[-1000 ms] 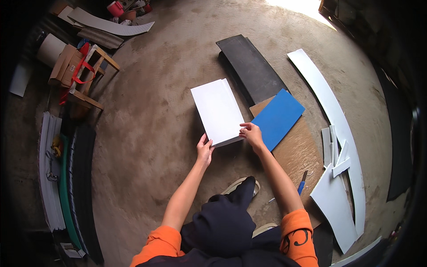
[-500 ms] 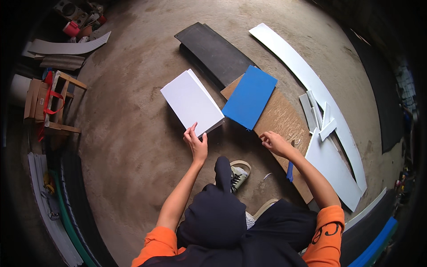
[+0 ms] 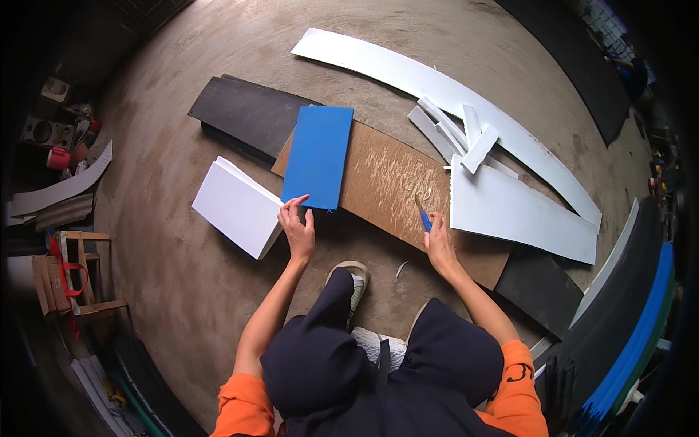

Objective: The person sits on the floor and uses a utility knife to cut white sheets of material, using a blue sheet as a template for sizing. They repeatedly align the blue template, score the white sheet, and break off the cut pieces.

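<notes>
My right hand is closed round the blue handle of a knife, its narrow tip resting over the scratched brown board. My left hand has its fingers apart, with nothing gripped in it. Its fingertips are by the lower left corner of a blue foam sheet, which lies across the board's left part; whether they touch it I cannot tell. Just left of that hand is a stack of white sheets.
Dark thick slabs lie beyond the white stack. A large white sheet, several white offcuts and a long curved white strip are on the right. A wooden stool stands at left. A small white scrap lies near my shoes.
The knife, which lay on the board, is now in my right hand. My left hand has gone from the white stack to the blue sheet's corner. The view has turned to the right.
</notes>
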The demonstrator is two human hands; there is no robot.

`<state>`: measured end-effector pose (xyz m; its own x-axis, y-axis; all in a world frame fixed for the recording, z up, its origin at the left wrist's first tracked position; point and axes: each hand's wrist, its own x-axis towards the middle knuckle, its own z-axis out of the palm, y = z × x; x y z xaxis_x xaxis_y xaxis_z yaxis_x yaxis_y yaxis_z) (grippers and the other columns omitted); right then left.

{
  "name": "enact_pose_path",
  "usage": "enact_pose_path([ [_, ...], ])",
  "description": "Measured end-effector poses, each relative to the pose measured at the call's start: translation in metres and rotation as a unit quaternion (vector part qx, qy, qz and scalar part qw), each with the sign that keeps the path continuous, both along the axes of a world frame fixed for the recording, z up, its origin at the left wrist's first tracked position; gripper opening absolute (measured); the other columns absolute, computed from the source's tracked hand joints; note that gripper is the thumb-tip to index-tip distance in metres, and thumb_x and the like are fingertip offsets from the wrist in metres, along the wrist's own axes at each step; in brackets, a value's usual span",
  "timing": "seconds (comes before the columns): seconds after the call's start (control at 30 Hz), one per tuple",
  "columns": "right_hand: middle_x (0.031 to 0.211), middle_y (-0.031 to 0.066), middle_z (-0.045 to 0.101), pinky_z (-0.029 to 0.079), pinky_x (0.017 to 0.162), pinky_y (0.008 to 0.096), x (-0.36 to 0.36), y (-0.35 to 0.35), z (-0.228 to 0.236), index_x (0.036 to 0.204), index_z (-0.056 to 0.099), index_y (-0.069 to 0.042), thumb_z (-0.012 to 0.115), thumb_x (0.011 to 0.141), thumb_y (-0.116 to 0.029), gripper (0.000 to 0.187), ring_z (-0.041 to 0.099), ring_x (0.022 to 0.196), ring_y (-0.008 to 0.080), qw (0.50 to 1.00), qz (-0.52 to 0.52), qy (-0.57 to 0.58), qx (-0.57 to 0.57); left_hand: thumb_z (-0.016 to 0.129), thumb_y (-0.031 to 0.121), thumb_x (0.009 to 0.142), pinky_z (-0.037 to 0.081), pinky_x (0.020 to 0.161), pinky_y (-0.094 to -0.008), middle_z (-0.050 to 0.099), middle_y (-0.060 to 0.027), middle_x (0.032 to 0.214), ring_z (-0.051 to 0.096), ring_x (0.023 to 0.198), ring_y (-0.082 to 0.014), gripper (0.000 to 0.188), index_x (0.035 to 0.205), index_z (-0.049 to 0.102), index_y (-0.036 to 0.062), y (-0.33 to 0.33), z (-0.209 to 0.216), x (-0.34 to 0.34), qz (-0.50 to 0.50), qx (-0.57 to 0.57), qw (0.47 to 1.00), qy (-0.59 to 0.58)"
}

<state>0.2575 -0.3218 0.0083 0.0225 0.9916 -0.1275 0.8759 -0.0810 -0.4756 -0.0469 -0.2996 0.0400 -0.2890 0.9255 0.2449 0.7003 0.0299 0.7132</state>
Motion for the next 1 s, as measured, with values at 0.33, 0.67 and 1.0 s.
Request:
enact_pose_path([
  [0.33,0.082,0.0077,0.054,0.047,0.055,0.0247,0.144,-0.039,0.042,0.112,0.044,0.001,0.047,0.084,-0.007,0.029,0.055,0.063,0.0110,0.884,-0.364,0.288,0.062,0.051,0.006,0.084,0.045,0.086,-0.0338,0.033,-0.0171,0.119,0.047,0.106,-0.0247,0.046,0.125,0.031,0.0024,0.050,-0.017,0.208,-0.316,-0.182,0.884,-0.292],
  [0.67,0.091,0.0059,0.049,0.048,0.059,0.0231,0.183,-0.094,0.052,0.113,0.042,0.000,0.047,0.085,-0.006,0.029,0.054,0.067,0.0089,0.843,-0.401,0.350,0.075,0.042,0.020,0.090,0.040,0.085,-0.0422,0.042,-0.0300,0.117,0.051,0.098,-0.0388,0.062,0.136,0.005,0.0040,0.063,-0.046,0.323,-0.158,-0.208,0.940,-0.221],
  [1.0,0.083,0.0053,0.052,0.045,0.063,0.0239,0.201,-0.067,0.153,0.111,0.043,0.000,0.047,0.086,-0.009,0.027,0.052,0.069,0.0100,0.838,-0.377,0.319,0.232,0.031,0.009,0.093,0.035,0.095,-0.0280,0.038,-0.0114,0.132,0.042,0.115,-0.0174,0.043,0.135,0.022,0.0012,0.063,-0.009,0.217,-0.186,-0.242,0.778,-0.550],
])
